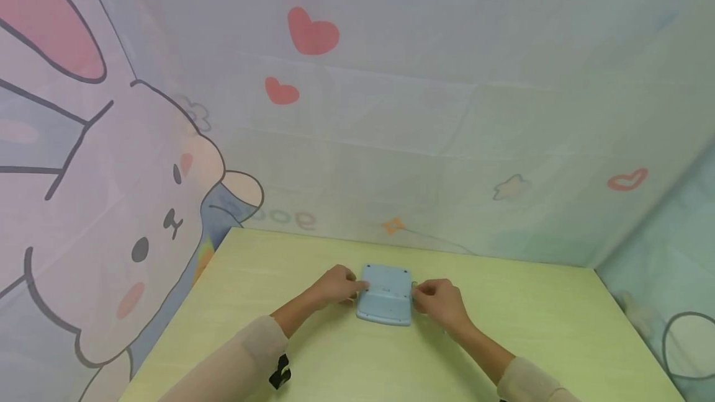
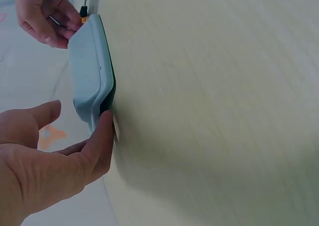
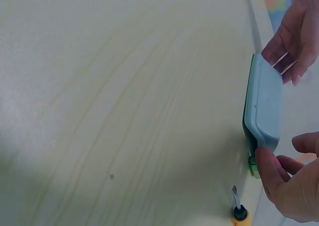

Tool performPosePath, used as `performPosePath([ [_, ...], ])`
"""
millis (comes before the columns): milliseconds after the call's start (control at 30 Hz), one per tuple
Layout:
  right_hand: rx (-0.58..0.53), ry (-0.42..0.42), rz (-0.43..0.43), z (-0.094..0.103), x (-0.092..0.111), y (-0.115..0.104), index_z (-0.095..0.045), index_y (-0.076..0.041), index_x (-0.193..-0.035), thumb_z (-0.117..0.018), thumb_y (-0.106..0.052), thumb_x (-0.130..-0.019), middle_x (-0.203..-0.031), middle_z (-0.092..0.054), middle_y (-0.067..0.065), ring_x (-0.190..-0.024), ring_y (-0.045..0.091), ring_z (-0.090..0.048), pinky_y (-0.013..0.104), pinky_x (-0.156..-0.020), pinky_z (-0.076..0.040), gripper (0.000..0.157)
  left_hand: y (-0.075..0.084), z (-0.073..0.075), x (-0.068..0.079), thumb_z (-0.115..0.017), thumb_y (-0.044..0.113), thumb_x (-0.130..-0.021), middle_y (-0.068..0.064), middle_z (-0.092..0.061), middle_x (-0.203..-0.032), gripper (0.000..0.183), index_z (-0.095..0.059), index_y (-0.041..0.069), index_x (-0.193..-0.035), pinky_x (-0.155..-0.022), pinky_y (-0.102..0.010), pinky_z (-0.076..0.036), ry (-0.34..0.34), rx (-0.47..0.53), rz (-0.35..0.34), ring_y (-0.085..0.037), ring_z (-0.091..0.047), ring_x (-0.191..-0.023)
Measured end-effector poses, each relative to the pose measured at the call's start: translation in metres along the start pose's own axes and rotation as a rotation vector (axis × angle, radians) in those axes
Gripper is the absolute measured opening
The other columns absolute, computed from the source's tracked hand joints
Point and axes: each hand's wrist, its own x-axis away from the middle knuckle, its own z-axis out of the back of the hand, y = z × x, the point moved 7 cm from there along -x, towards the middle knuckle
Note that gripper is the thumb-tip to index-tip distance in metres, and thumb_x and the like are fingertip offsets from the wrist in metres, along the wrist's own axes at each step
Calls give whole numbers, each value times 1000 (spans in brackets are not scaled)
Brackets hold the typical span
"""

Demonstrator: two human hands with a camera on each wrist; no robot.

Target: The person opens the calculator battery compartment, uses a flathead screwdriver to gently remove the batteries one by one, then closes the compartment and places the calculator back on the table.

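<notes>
A light blue calculator lies with its back up on the table, small dark screw spots near its edges. On its left side my left hand touches the edge. In the left wrist view, that hand's fingers reach under the rim while the thumb stands apart. The right hand is at the opposite edge. Its fingertips touch the calculator's rim in the right wrist view, thumb raised away from it. Close by these fingertips is a small green object, partly hidden, its kind unclear.
A screwdriver with a yellow-orange handle and black collar lies on the table near the right hand. The pale yellow-green table ends at a printed cloth wall behind, with more cloth at both sides.
</notes>
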Motion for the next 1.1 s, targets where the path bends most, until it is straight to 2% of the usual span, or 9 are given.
performPosePath([
  [200, 26, -3, -24, -3, 0, 1, -79, 4, -102, -73, -14, -98, -93, -78, 12, -74, 21, -74, 35, -68, -61, 19, -4, -3, 0, -71, 16, -103, -23, -73, -109, 49, -59, -23, -130, -85, -44, -62, -37, 62, 13, -33, -75, -99],
  [300, 41, -9, -36, -5, -1, 3, -79, 4, -101, -73, -14, -97, -93, -78, 11, -73, 19, -74, 33, -67, -59, 19, -5, -4, -1, -71, 14, -103, -20, -74, -103, 44, -61, -22, -127, -86, -44, -62, -49, 103, 15, -32, -75, -98],
  [500, 73, -65, -67, -11, -1, 6, -78, 6, -103, -74, -12, -96, -91, -77, 9, -75, 20, -73, 31, -66, -58, 20, -7, -6, -3, -71, 12, -103, -18, -75, -99, 38, -65, -20, -122, -85, -43, -62, -66, 138, 23, -32, -76, -95],
  [700, 25, -82, -84, -17, -3, 9, -76, 10, -105, -72, -7, -97, -92, -76, 13, -78, 22, -74, 33, -68, -62, 19, -11, -5, -3, -72, 10, -102, -18, -74, -100, 35, -66, -19, -122, -84, -41, -63, -49, 160, 22, -31, -76, -95],
  [933, 39, -69, -91, -20, -5, 8, -76, 9, -104, -74, -8, -98, -88, -73, 9, -74, 17, -68, 31, -65, -60, 19, -12, -2, 0, -74, 11, -101, -17, -74, -96, 33, -69, -16, -118, -78, -38, -63, -23, 146, 29, -28, -77, -84],
  [1100, 31, -48, -86, -21, -4, 5, -77, 7, -103, -75, -10, -98, -89, -73, 8, -72, 16, -67, 31, -64, -59, 19, -10, 3, 4, -75, 11, -100, -16, -74, -98, 32, -70, -15, -117, -78, -38, -63, -14, 143, 39, -29, -78, -84],
])
